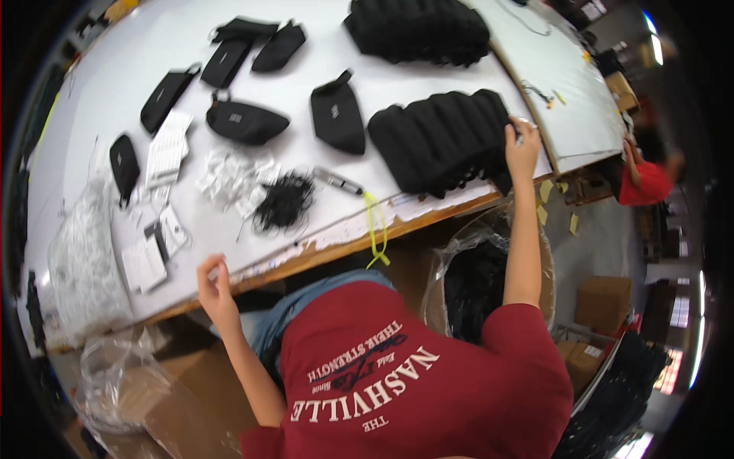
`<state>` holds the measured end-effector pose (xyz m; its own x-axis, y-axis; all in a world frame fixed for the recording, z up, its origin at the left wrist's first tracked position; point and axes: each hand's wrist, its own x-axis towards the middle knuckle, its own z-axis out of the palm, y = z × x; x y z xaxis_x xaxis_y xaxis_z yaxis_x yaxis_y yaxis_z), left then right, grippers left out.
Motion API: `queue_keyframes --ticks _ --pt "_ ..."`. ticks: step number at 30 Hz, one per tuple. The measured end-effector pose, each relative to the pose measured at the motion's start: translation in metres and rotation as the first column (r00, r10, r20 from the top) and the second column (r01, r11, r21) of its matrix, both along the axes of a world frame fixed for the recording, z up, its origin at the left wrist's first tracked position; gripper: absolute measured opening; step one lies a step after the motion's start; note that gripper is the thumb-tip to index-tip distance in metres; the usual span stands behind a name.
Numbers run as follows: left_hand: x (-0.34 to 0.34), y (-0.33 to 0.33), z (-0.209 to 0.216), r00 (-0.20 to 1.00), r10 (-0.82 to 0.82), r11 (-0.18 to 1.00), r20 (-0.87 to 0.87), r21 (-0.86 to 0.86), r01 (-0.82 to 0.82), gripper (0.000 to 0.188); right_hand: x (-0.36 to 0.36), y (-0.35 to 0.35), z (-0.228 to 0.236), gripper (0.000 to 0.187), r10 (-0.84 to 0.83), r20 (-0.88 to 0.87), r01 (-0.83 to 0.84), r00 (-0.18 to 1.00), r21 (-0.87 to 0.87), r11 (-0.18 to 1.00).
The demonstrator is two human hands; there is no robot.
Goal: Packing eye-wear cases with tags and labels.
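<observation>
Black cords (284,203) lie between left hand (217,292) and dark bundle (440,141).

Front bundle (440,141): near right corner of the worktop (176,46)
Back bundle (417,30): behind it, toward the far edge
Loose pouches (336,118): left of both
Tool (336,181): between front bundle and cords (284,203)
Packets (229,174): left of cords
Sack (88,264): near left corner

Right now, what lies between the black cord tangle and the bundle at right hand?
A slim pen-like tool with a yellow loop, in the head view.
</observation>
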<state>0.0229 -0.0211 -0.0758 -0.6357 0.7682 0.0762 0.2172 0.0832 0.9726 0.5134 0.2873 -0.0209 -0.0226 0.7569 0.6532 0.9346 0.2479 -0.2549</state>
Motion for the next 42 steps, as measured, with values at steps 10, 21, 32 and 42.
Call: queue_keyframes --ticks 10,21,32,42 --pt "-0.085 -0.012 -0.032 0.588 0.126 0.864 -0.799 -0.202 -0.460 0.053 -0.249 -0.126 -0.037 0.008 0.482 -0.481 -0.670 0.732 -0.382 0.637" --pt "-0.138 -0.041 -0.026 0.726 0.065 0.792 -0.684 -0.408 -0.455 0.051 -0.287 -0.117 -0.027 0.020 0.489 -0.316 -0.578 0.813 -0.542 0.610" --pt "-0.155 -0.032 -0.019 0.676 0.499 0.790 -0.541 -0.035 -0.612 0.026 -0.283 -0.159 -0.034 0.013 0.678 -0.226 -0.618 0.699 -0.668 0.415" --pt "-0.171 -0.030 -0.019 0.735 0.544 0.762 -0.405 -0.127 -0.634 0.037 -0.224 -0.118 0.001 0.018 0.433 -0.124 -0.378 0.893 -0.729 0.571"
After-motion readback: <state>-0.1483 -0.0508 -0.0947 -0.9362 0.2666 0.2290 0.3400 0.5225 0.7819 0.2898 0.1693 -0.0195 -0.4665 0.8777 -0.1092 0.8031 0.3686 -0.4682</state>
